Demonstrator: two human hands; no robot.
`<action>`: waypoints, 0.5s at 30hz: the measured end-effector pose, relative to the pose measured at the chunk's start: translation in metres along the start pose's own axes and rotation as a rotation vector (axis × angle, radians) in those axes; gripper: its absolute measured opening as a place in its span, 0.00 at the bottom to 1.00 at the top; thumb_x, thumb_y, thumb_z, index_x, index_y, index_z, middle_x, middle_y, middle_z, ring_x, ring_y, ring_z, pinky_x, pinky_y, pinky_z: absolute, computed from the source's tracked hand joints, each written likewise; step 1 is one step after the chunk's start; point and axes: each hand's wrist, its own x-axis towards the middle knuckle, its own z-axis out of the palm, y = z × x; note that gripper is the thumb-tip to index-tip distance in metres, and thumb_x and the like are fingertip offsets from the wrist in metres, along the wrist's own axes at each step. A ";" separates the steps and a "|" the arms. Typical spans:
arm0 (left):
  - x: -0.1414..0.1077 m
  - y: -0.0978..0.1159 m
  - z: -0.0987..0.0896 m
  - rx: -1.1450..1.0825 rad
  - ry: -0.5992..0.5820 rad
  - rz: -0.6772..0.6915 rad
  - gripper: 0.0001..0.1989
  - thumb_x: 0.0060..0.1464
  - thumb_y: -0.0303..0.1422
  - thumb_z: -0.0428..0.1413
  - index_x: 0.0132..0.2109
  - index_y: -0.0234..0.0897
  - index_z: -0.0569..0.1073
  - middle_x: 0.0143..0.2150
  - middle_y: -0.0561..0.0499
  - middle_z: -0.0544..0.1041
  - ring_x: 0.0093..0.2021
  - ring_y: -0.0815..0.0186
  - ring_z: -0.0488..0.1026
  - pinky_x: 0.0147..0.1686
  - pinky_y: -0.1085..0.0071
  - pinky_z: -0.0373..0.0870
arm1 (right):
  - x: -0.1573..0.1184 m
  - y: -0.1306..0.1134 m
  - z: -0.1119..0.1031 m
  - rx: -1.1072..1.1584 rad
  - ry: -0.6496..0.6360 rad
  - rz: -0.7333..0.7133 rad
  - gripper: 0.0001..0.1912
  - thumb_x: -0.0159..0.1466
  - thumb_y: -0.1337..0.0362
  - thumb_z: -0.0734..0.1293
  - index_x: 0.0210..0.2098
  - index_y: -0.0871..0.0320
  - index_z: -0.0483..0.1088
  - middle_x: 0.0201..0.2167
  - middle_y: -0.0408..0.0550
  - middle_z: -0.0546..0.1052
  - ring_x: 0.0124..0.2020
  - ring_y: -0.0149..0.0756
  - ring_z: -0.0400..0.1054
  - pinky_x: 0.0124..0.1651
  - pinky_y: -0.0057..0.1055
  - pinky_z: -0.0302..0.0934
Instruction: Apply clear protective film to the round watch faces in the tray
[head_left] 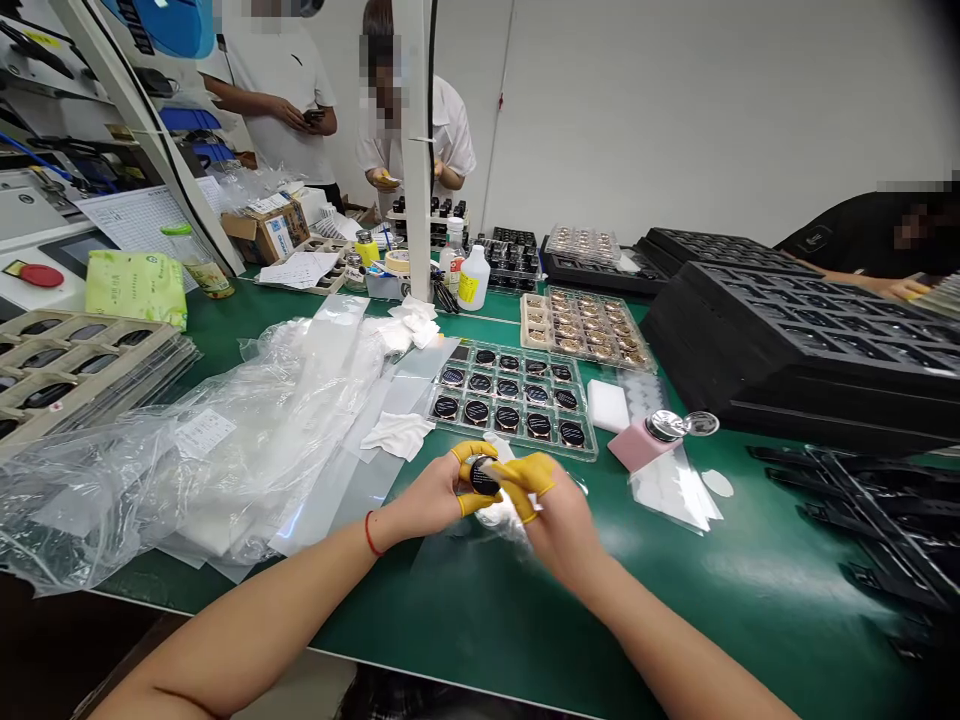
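Note:
My left hand (442, 488), with yellow finger cots, grips a round black watch head (484, 476) by its edge, pale print on its face. My right hand (544, 500), also in yellow finger cots, is closed with its fingertips against that face. Something pale shows at those fingertips and a white bit pokes out between the fingers; it looks like a wipe, mostly hidden. Just beyond the hands lies a clear tray (589, 445) with several similar black watch heads in its pockets. White, shiny material (504, 518) lies under the hands.
A pink pump bottle (637, 447) and a white pad (607, 405) stand right of the tray. Plastic bags (247, 450) cover the left. Black trays (795, 330) are stacked at right, near black straps (862, 510). Co-workers (420, 130) stand behind the post (415, 200).

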 end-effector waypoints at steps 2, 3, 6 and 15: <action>-0.001 0.001 0.000 0.015 -0.021 0.013 0.23 0.48 0.34 0.61 0.51 0.39 0.64 0.41 0.50 0.72 0.39 0.66 0.71 0.40 0.70 0.69 | -0.002 -0.004 0.014 -0.056 0.007 -0.051 0.13 0.65 0.65 0.55 0.39 0.55 0.69 0.33 0.51 0.73 0.35 0.40 0.65 0.36 0.34 0.60; -0.001 0.001 0.000 0.026 -0.030 0.018 0.23 0.49 0.34 0.61 0.51 0.39 0.64 0.40 0.50 0.72 0.39 0.66 0.71 0.40 0.70 0.69 | -0.001 -0.004 0.019 -0.091 0.017 -0.042 0.13 0.65 0.65 0.54 0.38 0.56 0.70 0.32 0.52 0.73 0.34 0.41 0.64 0.35 0.35 0.60; -0.002 0.001 -0.002 0.062 -0.069 0.031 0.22 0.51 0.34 0.59 0.52 0.38 0.63 0.39 0.50 0.72 0.37 0.66 0.71 0.38 0.70 0.68 | 0.004 0.003 0.026 -0.130 0.045 0.026 0.13 0.64 0.65 0.54 0.36 0.58 0.70 0.32 0.55 0.72 0.36 0.43 0.64 0.36 0.36 0.59; 0.000 0.001 -0.001 0.139 -0.067 -0.047 0.25 0.47 0.32 0.61 0.52 0.38 0.64 0.33 0.53 0.71 0.31 0.68 0.70 0.33 0.71 0.67 | 0.010 0.053 -0.001 0.158 -0.057 0.394 0.17 0.62 0.61 0.60 0.49 0.56 0.66 0.42 0.50 0.75 0.41 0.39 0.68 0.43 0.35 0.62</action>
